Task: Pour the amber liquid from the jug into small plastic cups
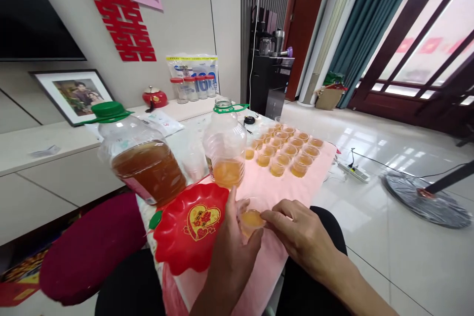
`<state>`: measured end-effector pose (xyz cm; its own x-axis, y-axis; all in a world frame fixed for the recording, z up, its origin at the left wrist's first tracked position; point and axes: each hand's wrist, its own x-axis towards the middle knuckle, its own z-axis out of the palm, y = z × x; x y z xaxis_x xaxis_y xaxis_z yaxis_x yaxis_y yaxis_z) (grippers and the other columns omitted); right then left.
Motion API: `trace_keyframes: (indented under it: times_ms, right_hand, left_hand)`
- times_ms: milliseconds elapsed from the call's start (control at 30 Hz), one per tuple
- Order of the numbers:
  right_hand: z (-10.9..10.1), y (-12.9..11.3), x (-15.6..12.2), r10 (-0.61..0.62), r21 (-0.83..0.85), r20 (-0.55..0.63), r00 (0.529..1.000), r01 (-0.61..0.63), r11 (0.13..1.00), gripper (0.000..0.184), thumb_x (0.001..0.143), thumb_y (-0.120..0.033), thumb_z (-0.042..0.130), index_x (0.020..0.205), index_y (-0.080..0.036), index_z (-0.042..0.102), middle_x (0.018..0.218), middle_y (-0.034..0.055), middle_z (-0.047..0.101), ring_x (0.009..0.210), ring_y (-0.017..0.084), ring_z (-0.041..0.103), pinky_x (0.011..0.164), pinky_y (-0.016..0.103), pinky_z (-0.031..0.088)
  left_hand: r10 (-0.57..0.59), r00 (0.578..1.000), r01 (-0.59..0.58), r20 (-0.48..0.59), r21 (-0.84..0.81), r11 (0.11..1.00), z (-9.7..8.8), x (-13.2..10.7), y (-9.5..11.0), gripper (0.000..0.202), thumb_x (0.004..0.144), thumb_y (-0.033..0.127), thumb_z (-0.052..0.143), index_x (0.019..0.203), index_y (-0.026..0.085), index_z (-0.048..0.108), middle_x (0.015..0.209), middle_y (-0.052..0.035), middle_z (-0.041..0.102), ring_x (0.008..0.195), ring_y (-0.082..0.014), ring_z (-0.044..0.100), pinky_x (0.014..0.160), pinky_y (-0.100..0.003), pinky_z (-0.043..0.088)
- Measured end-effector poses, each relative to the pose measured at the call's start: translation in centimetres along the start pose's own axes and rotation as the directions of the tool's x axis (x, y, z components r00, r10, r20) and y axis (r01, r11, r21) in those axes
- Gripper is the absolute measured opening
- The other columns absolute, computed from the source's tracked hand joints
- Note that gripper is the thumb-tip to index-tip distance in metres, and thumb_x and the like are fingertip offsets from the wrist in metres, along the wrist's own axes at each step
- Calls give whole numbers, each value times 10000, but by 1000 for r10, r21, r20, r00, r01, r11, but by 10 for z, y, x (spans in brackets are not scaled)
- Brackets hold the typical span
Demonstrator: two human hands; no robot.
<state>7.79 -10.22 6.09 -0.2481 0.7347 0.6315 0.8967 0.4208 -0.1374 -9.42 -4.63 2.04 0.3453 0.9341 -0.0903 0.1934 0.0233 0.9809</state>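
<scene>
A small clear cup of amber liquid (252, 218) stands on the pink-covered table (259, 187) near its front edge. My left hand (231, 252) curls round the cup's left side, thumb and fingers touching it. From the right, my right hand (301, 237) pinches the cup's rim with its fingertips. Just left of the hands lies a red heart-patterned plate (188, 227).
Several filled small cups (285, 150) stand in rows at the table's far end. A large jug of amber liquid with a green cap (142, 163) and a smaller open jug (225, 148) stand behind the plate. A fan base (425, 197) and power strip (355, 172) lie on the floor at right.
</scene>
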Motion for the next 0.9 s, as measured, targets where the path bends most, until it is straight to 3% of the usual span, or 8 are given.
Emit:
trace_keyframes:
  times_ms: [67,200,333,433,600,733,900]
  right_hand:
    - [-6,6,-10,21,-16,5,1000,-21,1000,220,1006,-124,510,1130,-216,667,783,19,710,630,132,626,567,264,512]
    - [-9,19,-28,65,-22,-11,998,-65,998,222,1010,-117,501,1148,-224,638,826,18,749,674,132,674,605,260,542]
    - [-8,36,-40,127,-49,-35,991,-129,990,190,1029,-149,493,1114,-220,647,834,20,754,706,122,695,626,242,558]
    - [-8,53,-46,191,-87,-46,980,-195,977,158,1042,-189,504,1080,-197,658,863,15,746,728,116,701,635,242,570]
    - [-5,88,-56,306,-139,-60,950,-312,940,152,1038,-285,565,1069,-190,678,874,-12,709,729,105,676,650,263,581]
    - [0,112,-59,376,-149,-43,926,-378,914,210,1028,-371,587,1076,-191,684,904,-2,714,741,110,672,679,286,590]
    - [7,131,-60,426,-149,-34,904,-426,892,233,1020,-402,596,1082,-195,683,937,6,714,766,117,671,710,306,595]
  left_hand:
    - [15,998,-14,63,-30,999,14,4,-7,972,813,353,655,1627,294,127,1525,-119,531,1453,-238,510,1162,-456,507]
    - [29,994,-24,104,-48,999,40,13,-9,986,802,286,646,1632,250,115,1509,-142,546,1444,-252,518,1216,-509,446]
    - [26,988,-19,154,-48,999,57,20,-9,1053,757,209,621,1640,222,49,1596,-138,456,1494,-236,457,1283,-511,364]
    - [40,990,-41,138,4,999,62,24,-22,1033,755,186,598,1637,212,60,1627,-134,411,1521,-238,412,1291,-523,347]
    - [85,989,-89,125,26,996,65,24,-46,901,809,208,556,1612,243,150,1570,-128,484,1464,-239,482,1189,-510,473]
    - [46,994,-42,102,-45,998,67,20,-45,837,780,235,572,1561,242,272,1529,-128,520,1434,-252,514,1134,-493,525]
    - [12,995,-4,98,-82,997,68,17,-46,806,790,246,563,1552,247,299,1502,-124,528,1406,-244,525,1097,-469,554]
